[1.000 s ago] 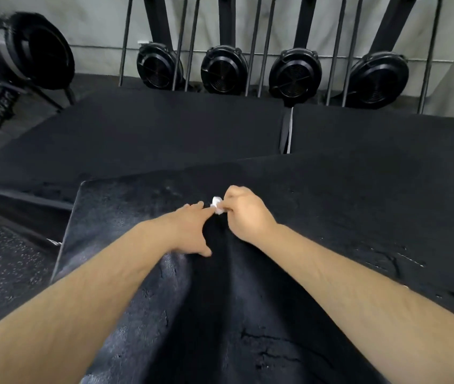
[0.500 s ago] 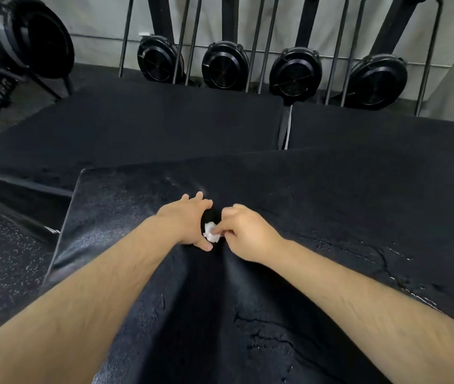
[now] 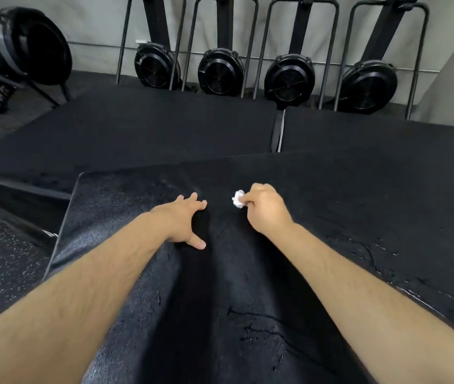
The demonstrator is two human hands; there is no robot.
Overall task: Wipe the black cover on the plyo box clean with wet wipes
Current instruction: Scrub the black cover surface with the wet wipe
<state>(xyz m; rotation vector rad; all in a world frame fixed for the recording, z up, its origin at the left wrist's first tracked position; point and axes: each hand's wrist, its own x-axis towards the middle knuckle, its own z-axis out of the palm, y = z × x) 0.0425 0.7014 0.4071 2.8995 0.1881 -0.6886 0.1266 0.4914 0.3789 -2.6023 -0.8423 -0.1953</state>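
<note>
Currently, the left hand (image 3: 184,217) lies flat on the black cover (image 3: 126,206) on top of the plyo box (image 3: 87,189). Its fingers are straight and spread, and the thumb is angled back toward the person. The right hand (image 3: 266,210) is beside it and not touching it. Its fingers are curled, and the fingertips pinch a balled white wet wipe (image 3: 238,199) held at the cover surface, in the far half of the box top. Cracks (image 3: 364,250) run through the cover right of the right forearm. Beyond the box, four upright air rowers (image 3: 220,72) stand against the wall.
</note>
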